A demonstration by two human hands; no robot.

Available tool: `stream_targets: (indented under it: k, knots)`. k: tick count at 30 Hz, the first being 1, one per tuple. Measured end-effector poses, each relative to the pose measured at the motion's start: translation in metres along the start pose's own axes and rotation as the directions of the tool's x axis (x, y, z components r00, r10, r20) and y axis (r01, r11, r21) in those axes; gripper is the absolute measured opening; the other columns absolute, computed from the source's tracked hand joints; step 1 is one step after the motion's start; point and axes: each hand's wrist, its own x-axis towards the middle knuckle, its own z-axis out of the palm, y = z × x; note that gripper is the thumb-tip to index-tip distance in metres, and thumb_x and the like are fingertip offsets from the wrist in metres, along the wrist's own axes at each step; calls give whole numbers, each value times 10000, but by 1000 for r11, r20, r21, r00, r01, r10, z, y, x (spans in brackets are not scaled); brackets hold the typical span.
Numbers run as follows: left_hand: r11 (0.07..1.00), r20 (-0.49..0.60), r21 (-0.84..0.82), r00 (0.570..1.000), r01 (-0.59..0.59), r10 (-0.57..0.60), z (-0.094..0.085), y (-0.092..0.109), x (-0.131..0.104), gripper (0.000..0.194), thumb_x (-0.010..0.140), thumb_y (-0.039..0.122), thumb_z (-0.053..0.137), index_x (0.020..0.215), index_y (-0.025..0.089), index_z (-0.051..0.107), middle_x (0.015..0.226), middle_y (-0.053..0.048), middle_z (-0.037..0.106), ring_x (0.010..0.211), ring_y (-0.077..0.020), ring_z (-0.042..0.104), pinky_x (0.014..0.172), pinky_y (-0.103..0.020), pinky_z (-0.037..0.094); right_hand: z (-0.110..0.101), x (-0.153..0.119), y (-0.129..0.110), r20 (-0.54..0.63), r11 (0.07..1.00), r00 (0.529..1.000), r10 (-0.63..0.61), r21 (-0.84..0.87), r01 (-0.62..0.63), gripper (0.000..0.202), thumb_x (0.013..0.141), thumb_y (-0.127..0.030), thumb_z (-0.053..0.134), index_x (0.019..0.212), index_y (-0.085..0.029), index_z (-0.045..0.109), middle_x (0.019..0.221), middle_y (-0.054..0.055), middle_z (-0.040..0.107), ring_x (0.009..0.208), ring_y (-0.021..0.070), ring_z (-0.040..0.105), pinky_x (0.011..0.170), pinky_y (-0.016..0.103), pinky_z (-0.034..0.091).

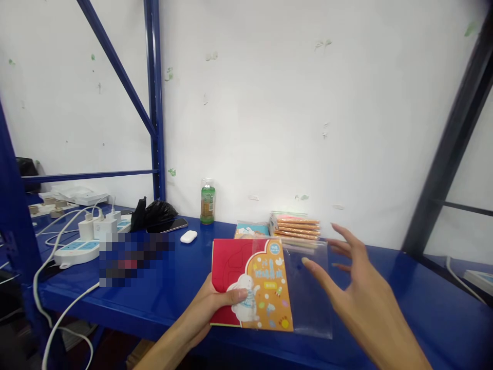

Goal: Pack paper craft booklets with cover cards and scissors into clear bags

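Observation:
My left hand (219,303) grips the lower left of a paper pack (269,288) with its thumb on the front. An orange cover with a white rabbit shows over red sheets (227,257). The pack lies partly inside a clear plastic sleeve (311,293), whose unfilled part stretches to the right. My right hand (346,272) is raised beside the sleeve's right edge, fingers spread, holding nothing. Behind the pack, a stack of orange-edged packs (296,227) and a blue booklet (252,229) lie on the blue table (169,293).
A green-labelled bottle (207,203) stands by the wall. Further left are a white case (188,236), a phone (167,225), a black plastic bag (157,211) and a power strip (80,250) with chargers and cables. A blue post (155,103) rises at the back.

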Motion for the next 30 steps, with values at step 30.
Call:
stream_targets:
  k: [30]
  knots:
    - [995, 216, 75, 975, -71, 53, -20, 26, -6, 437, 822, 483, 726, 1159, 205, 702, 1029, -99, 798, 936, -299, 752, 817, -361, 556, 0, -4, -7, 638, 865, 763, -104, 436, -247, 302, 818, -509, 711, 826, -207, 717, 811, 31, 757, 754, 234, 685, 648, 271, 512]
